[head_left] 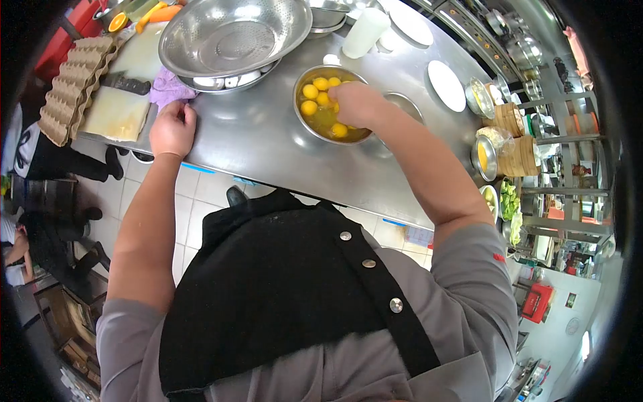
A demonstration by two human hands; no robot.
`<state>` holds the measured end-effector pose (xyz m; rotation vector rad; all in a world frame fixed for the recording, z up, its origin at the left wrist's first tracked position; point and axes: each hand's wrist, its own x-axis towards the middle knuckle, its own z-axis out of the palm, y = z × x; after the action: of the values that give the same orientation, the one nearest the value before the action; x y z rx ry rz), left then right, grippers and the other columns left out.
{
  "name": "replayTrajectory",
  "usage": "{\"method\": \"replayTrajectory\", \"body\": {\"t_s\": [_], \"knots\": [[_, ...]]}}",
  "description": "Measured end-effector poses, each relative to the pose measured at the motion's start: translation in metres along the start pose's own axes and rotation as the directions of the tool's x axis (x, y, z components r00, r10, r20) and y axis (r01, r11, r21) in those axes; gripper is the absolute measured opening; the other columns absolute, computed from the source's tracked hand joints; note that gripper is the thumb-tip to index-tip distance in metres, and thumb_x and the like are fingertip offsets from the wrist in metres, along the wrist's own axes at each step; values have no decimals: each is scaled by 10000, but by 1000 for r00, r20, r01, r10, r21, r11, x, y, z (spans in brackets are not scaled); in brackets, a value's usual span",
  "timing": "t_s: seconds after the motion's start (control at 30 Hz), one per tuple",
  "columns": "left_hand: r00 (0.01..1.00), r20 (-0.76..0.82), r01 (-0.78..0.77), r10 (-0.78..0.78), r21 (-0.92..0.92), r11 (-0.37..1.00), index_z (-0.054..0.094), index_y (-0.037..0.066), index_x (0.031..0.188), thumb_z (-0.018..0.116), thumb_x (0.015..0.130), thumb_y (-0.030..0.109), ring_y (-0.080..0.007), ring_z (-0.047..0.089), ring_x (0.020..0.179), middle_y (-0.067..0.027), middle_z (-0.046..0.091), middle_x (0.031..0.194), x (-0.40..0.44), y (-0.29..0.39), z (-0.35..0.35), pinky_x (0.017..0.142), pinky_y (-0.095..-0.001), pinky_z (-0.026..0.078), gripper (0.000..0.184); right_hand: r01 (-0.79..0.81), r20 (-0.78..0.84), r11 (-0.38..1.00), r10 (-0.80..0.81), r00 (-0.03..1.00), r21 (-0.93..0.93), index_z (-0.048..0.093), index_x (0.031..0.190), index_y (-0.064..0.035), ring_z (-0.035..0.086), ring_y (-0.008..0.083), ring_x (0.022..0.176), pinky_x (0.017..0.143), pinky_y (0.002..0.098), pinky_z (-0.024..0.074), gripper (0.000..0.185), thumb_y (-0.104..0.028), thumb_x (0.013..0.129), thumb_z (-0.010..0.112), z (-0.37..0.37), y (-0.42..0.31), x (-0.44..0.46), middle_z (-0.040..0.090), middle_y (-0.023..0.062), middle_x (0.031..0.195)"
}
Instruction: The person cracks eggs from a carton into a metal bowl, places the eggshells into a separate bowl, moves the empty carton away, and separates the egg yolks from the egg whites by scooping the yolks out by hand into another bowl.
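My right hand reaches over the rim into a steel bowl of cracked eggs. Several whole egg yolks float there in clear egg white. The fingertips are down at the yolks and mostly hidden by the hand itself, so I cannot make out whether they pinch anything. On the steel counter's near edge rests my left hand, its fingers curled into a loose fist. It touches a crumpled purple cloth just beyond it, and nothing shows inside the fist.
A large steel colander sits over a bowl with white eggs. Stacked egg trays stand left, beside a cutting board. Another steel bowl sits partly under my right forearm. A white plastic bottle and plates lie beyond.
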<state>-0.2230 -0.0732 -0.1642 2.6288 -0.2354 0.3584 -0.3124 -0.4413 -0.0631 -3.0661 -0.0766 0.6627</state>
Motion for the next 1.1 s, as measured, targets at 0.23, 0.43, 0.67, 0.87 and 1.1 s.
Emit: {"method": "replayTrajectory", "body": {"t_s": [0.23,0.43,0.67,0.87,1.1], "knots": [[999,33,17,-17,10,1000,718,81,975,604,955,351,-380,689,910,-171,722,985,2,3,-4,798,-460,545,295,-20,176,841,-89,980,541,699,1083,-93,669,146,750,636,312,508,265,-156,829,740,-16,31,0,679,37,812],[1000,19,12,-12,-10,1000,705,82,950,600,954,343,-380,685,893,-167,717,954,0,5,-5,787,-469,541,282,-102,192,488,-139,972,867,685,1040,-52,601,99,666,534,220,400,218,-144,851,741,-28,48,-20,665,17,810],[1000,9,-9,9,-7,1000,694,78,931,598,956,335,-379,682,883,-160,717,940,1,2,-1,776,-480,537,275,-47,70,121,-192,979,992,645,979,-67,565,110,637,512,222,378,164,-219,931,685,-41,52,-44,627,16,831],[998,55,33,-32,-9,999,716,82,954,594,958,352,-377,687,897,-165,723,959,1,4,-5,791,-473,543,296,-64,89,151,-166,982,987,608,862,-82,489,102,586,488,242,314,218,-276,949,653,-50,40,-47,568,7,745],[998,48,34,-34,-8,999,720,86,958,593,958,359,-374,687,901,-162,722,961,1,2,-3,797,-468,545,301,-91,136,357,-103,985,930,622,828,-59,456,72,544,481,236,306,191,-219,916,680,-64,28,-46,537,-16,680]]}}
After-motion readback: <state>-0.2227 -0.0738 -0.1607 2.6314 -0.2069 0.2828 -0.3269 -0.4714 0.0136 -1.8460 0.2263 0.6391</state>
